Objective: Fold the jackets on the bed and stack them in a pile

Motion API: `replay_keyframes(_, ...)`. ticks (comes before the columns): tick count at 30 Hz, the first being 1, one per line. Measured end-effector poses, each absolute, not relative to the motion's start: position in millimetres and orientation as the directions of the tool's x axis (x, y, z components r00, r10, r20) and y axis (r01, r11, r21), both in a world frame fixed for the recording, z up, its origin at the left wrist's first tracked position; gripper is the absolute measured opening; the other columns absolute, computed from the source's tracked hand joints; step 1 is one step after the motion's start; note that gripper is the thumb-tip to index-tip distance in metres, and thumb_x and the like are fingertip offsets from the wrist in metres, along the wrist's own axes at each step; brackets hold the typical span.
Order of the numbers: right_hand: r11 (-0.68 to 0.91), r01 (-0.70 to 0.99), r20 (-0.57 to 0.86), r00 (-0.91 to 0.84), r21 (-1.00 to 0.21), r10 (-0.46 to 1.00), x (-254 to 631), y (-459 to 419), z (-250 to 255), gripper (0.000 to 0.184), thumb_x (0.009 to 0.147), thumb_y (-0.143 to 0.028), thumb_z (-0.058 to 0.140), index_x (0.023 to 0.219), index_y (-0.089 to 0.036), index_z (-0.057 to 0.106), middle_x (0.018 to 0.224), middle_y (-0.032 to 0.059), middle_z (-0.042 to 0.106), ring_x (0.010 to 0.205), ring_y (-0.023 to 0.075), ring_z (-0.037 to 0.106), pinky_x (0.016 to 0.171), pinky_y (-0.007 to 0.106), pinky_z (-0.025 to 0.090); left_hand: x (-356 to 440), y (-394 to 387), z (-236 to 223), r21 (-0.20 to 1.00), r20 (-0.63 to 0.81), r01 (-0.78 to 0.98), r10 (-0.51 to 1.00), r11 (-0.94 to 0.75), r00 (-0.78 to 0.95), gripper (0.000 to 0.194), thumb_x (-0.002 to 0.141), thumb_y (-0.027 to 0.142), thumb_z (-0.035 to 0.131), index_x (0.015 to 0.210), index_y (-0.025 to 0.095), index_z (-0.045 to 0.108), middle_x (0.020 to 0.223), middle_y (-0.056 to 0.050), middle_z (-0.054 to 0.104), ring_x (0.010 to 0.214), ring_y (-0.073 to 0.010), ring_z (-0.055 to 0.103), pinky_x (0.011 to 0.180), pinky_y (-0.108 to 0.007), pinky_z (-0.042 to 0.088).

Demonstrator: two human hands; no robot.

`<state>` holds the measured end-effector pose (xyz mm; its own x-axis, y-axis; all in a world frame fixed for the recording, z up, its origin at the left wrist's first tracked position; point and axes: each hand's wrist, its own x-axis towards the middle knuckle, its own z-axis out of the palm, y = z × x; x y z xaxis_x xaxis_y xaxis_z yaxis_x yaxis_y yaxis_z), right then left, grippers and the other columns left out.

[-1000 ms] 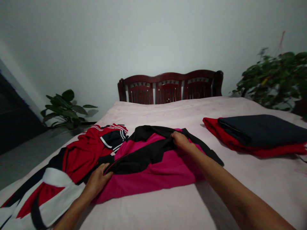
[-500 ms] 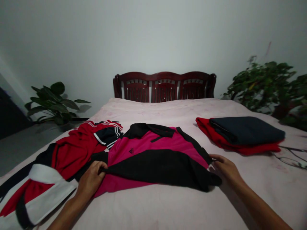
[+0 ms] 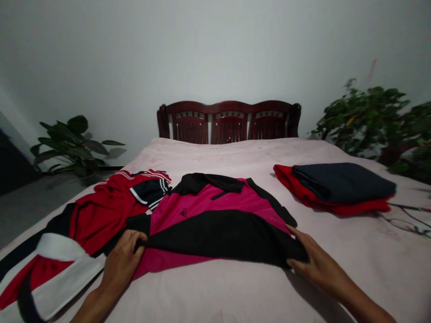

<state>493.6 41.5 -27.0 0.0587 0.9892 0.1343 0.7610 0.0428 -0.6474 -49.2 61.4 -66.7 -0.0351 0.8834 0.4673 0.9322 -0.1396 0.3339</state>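
Note:
A magenta and black sports jacket (image 3: 215, 220) lies spread on the pink bed (image 3: 235, 157) in front of me. My left hand (image 3: 121, 262) pinches its black fabric at the left edge, fingers closed on the cloth. My right hand (image 3: 314, 262) rests at the jacket's right edge, fingers around the black sleeve end there. The black band of the jacket stretches flat between both hands.
A heap of red, black and white garments (image 3: 84, 224) lies to the left. A folded stack, dark navy cloth on red (image 3: 336, 186), sits at the right. Glasses (image 3: 409, 224) lie beyond it. A dark wooden headboard (image 3: 229, 121) and potted plants (image 3: 373, 119) stand behind.
My right hand carried the black sleeve from the jacket's middle out to its right edge and laid it flat. The left hand kept its hold on the left edge.

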Motion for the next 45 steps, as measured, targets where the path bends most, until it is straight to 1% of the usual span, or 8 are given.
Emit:
replay_keyframes(4, 0.042, 0.722, 0.198, 0.133, -0.69, 0.971, 501.3, 60.6, -2.2, 0.039, 0.07, -0.038, 0.052, 0.101, -0.023, 0.07, 0.099, 0.0055, 0.075, 0.095, 0.0279, 0.07, 0.086, 0.037, 0.054, -46.5, 54.8, -60.1, 0.32, 0.518, 0.937, 0.854, -0.138, -0.051, 0.01, 0.089, 0.026, 0.045, 0.093, 0.025, 0.054, 0.102, -0.003, 0.058, 0.096, -0.0206, 0.062, 0.078, -0.03, 0.047)
replay_keyframes(9, -0.004, 0.683, 0.319, 0.346, -0.73, 0.882, 516.6, 117.0, 36.3, 0.043, 0.066, -0.027, 0.053, 0.106, -0.021, 0.068, 0.097, 0.0066, 0.073, 0.084, 0.0237, 0.068, 0.072, 0.03, 0.052, -45.9, 39.4, -55.5, 0.256, 0.588, 0.937, 0.808, -0.237, 0.044, 0.01, 0.09, 0.022, 0.044, 0.093, 0.024, 0.053, 0.101, -0.005, 0.058, 0.099, -0.0224, 0.06, 0.083, -0.033, 0.046)
replay_keyframes(16, -0.106, 0.771, 0.059, 0.183, -0.628, 0.981, 527.2, 164.0, -18.6, 0.041, 0.061, -0.019, 0.052, 0.098, -0.018, 0.071, 0.086, 0.0052, 0.073, 0.084, 0.0219, 0.067, 0.073, 0.029, 0.049, -55.0, 28.9, -66.4, 0.169, 0.319, 0.954, 0.929, -0.249, 0.186, 0.024, 0.078, 0.008, 0.045, 0.085, 0.025, 0.061, 0.095, -0.003, 0.066, 0.089, -0.0222, 0.064, 0.079, -0.036, 0.049)
replay_keyframes(19, -0.148, 0.653, 0.083, 0.309, -0.743, 0.947, 534.2, 159.1, -18.3, 0.048, 0.067, -0.028, 0.057, 0.111, -0.017, 0.07, 0.107, 0.0113, 0.073, 0.1, 0.0264, 0.067, 0.081, 0.033, 0.051, -55.3, 23.6, -64.9, 0.06, 0.339, 0.957, 0.907, -0.285, 0.249, 0.035, 0.076, 0.011, 0.052, 0.102, 0.028, 0.067, 0.119, -0.006, 0.067, 0.111, -0.0278, 0.061, 0.092, -0.043, 0.049)
replay_keyframes(24, -0.344, 0.425, -0.256, 0.252, -0.838, 0.933, 532.8, 151.4, 2.0, 0.055, 0.075, -0.063, 0.061, 0.104, -0.017, 0.071, 0.103, 0.0151, 0.075, 0.089, 0.029, 0.07, 0.069, 0.037, 0.054, -37.0, 11.5, -66.5, -0.031, 0.378, 0.915, 0.842, -0.403, 0.384, 0.075, 0.069, 0.009, 0.06, 0.139, 0.035, 0.052, 0.142, -0.005, 0.057, 0.133, -0.0308, 0.049, 0.11, -0.048, 0.042)
replay_keyframes(31, -0.254, 0.537, -0.17, 0.203, -0.805, 0.964, 511.3, 154.8, -4.3, 0.036, 0.059, -0.048, 0.077, 0.075, -0.017, 0.07, 0.067, 0.0072, 0.072, 0.069, 0.0268, 0.069, 0.061, 0.033, 0.053, -13.0, 34.9, -57.5, 0.058, 0.363, 0.91, 0.858, -0.41, 0.363, 0.054, 0.076, -0.002, 0.046, 0.116, 0.028, 0.067, 0.12, -0.006, 0.066, 0.111, -0.024, 0.061, 0.093, -0.038, 0.05)
replay_keyframes(38, -0.189, 0.415, -0.077, 0.272, -0.89, 0.959, 580.3, 115.4, 5.2, 0.032, 0.061, -0.048, 0.073, 0.083, -0.025, 0.074, 0.086, 0.0149, 0.077, 0.078, 0.0345, 0.072, 0.064, 0.041, 0.055, 13.8, 28.6, -37.3, 0.118, 0.374, 0.846, 0.812, -0.521, 0.448, 0.034, 0.087, 0.007, 0.043, 0.105, 0.025, 0.067, 0.108, -0.008, 0.066, 0.102, -0.0233, 0.06, 0.087, -0.036, 0.047)
replay_keyframes(45, -0.232, 0.811, 0.093, 0.33, -0.536, 0.939, 611.0, 70.9, -22.7, 0.032, 0.056, -0.053, 0.07, 0.081, -0.034, 0.07, 0.093, 0.0159, 0.074, 0.092, 0.0437, 0.069, 0.086, 0.059, 0.054, 33.5, 7.8, -21.1, 0.309, 0.047, 0.837, 0.887, -0.451, 0.46, 0.053, 0.068, 0.002, 0.051, 0.108, 0.032, 0.066, 0.111, -0.001, 0.069, 0.102, -0.0222, 0.064, 0.089, -0.035, 0.05)
